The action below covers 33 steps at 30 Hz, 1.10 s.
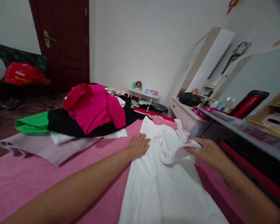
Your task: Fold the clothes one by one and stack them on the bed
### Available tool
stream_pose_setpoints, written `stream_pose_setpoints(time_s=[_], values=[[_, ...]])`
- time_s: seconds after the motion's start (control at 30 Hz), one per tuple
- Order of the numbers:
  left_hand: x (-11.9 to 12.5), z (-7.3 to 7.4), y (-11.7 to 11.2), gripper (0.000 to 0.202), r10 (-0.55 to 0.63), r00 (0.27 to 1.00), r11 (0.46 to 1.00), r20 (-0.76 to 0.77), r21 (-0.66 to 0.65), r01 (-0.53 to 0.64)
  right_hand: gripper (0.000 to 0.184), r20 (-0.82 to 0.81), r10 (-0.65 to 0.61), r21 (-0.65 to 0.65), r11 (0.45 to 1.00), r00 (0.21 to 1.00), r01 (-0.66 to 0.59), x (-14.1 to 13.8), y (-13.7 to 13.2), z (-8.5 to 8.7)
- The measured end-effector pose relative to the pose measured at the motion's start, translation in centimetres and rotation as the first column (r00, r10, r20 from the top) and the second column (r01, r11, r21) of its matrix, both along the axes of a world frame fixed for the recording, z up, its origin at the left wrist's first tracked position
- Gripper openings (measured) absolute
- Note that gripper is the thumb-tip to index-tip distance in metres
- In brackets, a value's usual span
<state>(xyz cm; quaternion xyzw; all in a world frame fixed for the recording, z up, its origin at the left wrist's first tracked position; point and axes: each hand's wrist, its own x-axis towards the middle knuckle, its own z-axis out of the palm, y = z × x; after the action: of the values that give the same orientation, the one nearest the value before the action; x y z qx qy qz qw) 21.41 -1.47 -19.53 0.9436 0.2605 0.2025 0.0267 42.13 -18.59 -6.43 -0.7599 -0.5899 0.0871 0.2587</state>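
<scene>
A white shirt (168,186) lies lengthwise in front of me on a pink bedspread (95,183), its far part creased and bunched. My left hand (138,146) rests on the shirt's left edge with the fingers laid out on the cloth. On the opposite side my right hand (204,149) pinches a raised fold of the same shirt between thumb and fingers. Left of the shirt is a loose heap: a bright pink garment (95,107) on top of a black one (58,121), with green cloth (32,123) and a pale lilac garment (44,149) below.
A dressing table (186,115) with a black bag (189,99) and bottles stands to the right. Closer on that side is a glass-topped shelf (247,123). Beyond the bed is a low white table (142,93). At left, a folding chair (21,53) holds a red bag (24,74).
</scene>
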Motion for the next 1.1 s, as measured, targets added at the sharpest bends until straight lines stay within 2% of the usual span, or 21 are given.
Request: stream_pose_setpoints(time_s=[0.03, 0.07, 0.13, 0.17, 0.2, 0.23, 0.3, 0.33, 0.4, 0.5, 0.57, 0.6, 0.67, 0.7, 0.73, 0.77, 0.83, 0.9, 0.97, 1.03, 1.1], values=[[0.0, 0.0, 0.0, 0.035, 0.003, 1.000, 1.000, 0.001, -0.002, -0.003, 0.020, -0.038, 0.128, -0.143, 0.981, 0.991, -0.132, -1.4, -1.2, 1.0], [0.0, 0.0, 0.0, 0.035, 0.008, 1.000, 1.000, 0.002, -0.001, -0.007, 0.023, -0.117, 0.237, -0.293, 0.920, 0.964, -0.262, -2.7, -2.3, 1.8], [0.0, -0.1, 0.0, 0.035, 0.014, 1.000, 1.000, 0.005, 0.009, -0.014, 0.034, -0.291, 0.302, -0.465, 0.785, 0.908, -0.410, -4.7, -3.6, 2.4], [0.1, -0.1, 0.0, 0.035, 0.015, 1.000, 1.000, 0.008, 0.016, -0.015, 0.040, -0.321, 0.286, -0.483, 0.771, 0.903, -0.416, -5.1, -3.8, 2.1], [0.1, -0.2, 0.0, 0.035, 0.014, 1.000, 1.000, 0.011, 0.023, -0.014, 0.042, -0.289, 0.255, -0.461, 0.808, 0.923, -0.367, -5.1, -3.6, 1.4], [0.1, -0.2, 0.0, 0.035, 0.013, 1.000, 1.000, 0.015, 0.028, -0.013, 0.041, -0.199, 0.209, -0.401, 0.874, 0.957, -0.274, -4.8, -3.0, 0.3], [0.1, -0.3, 0.0, 0.035, 0.012, 1.000, 0.999, 0.022, 0.036, -0.013, 0.039, 0.058, 0.056, -0.193, 0.980, 0.997, -0.044, -3.3, -1.5, -2.5], [0.1, -0.3, 0.0, 0.035, 0.012, 1.000, 0.999, 0.024, 0.039, -0.013, 0.040, 0.152, -0.038, -0.103, 0.993, 0.988, 0.054, -2.4, -0.7, -4.2], [0.1, -0.3, 0.0, 0.036, 0.015, 0.999, 0.999, 0.029, 0.042, -0.016, 0.040, 0.200, -0.151, -0.053, 0.985, 0.968, 0.165, -0.8, 0.5, -7.2], [0.0, -0.3, -0.1, 0.036, 0.023, 0.999, 0.999, 0.028, 0.029, -0.024, 0.031, 0.009, -0.162, -0.123, 0.979, 0.987, 0.162, 0.3, 1.1, -10.0], [0.0, -0.3, 0.0, 0.036, 0.021, 1.000, 1.000, 0.023, 0.018, -0.021, 0.033, -0.257, -0.187, -0.156, 0.976, 0.948, 0.150, 0.3, 1.0, -10.1], [0.0, -0.3, 0.0, 0.036, 0.016, 1.000, 1.000, 0.021, 0.014, -0.016, 0.032, -0.409, -0.222, -0.174, 0.971, 0.885, 0.163, 0.2, 0.9, -9.7], [0.0, -0.3, 0.1, 0.035, 0.007, 1.000, 1.000, 0.025, 0.008, -0.007, 0.027, -0.656, -0.292, -0.192, 0.956, 0.696, 0.220, 0.2, 0.6, -8.5], [0.0, -0.3, 0.1, 0.035, 0.005, 1.000, 1.000, 0.027, 0.005, -0.005, 0.028, -0.718, -0.319, -0.202, 0.946, 0.619, 0.253, 0.2, 0.5, -8.0], [0.0, -0.4, 0.1, 0.035, 0.004, 1.000, 1.000, 0.029, 0.004, -0.004, 0.031, -0.736, -0.347, -0.223, 0.935, 0.581, 0.276, 0.1, 0.3, -7.6], [0.1, -0.4, 0.1, 0.035, 0.005, 1.000, 1.000, 0.031, 0.003, -0.005, 0.035, -0.720, -0.372, -0.254, 0.927, 0.585, 0.277, 0.1, 0.1, -7.4], [0.1, -0.4, 0.1, 0.035, 0.007, 0.999, 1.000, 0.034, 0.009, -0.007, 0.041, -0.626, -0.383, -0.338, 0.918, 0.679, 0.206, -0.4, -0.5, -7.7], [0.1, -0.4, 0.0, 0.035, 0.006, 0.999, 1.000, 0.037, 0.019, -0.007, 0.045, -0.550, -0.286, -0.371, 0.925, 0.785, 0.077, -1.2, -1.0, -8.4], [0.1, -0.3, 0.0, 0.035, 0.010, 0.999, 1.000, 0.034, 0.020, -0.011, 0.047, -0.534, -0.150, -0.279, 0.960, 0.832, -0.006, -1.9, -1.4, -9.0], [0.0, -0.2, -0.1, 0.035, 0.013, 1.000, 1.000, 0.023, 0.013, -0.014, 0.041, -0.603, -0.121, -0.133, 0.990, 0.789, 0.051, -1.9, -1.2, -9.0], [0.0, -0.1, -0.1, 0.035, 0.012, 1.000, 1.000, 0.014, 0.007, -0.012, 0.026, -0.741, -0.167, -0.035, 0.977, 0.650, 0.212, -1.0, -0.6, -8.5]])
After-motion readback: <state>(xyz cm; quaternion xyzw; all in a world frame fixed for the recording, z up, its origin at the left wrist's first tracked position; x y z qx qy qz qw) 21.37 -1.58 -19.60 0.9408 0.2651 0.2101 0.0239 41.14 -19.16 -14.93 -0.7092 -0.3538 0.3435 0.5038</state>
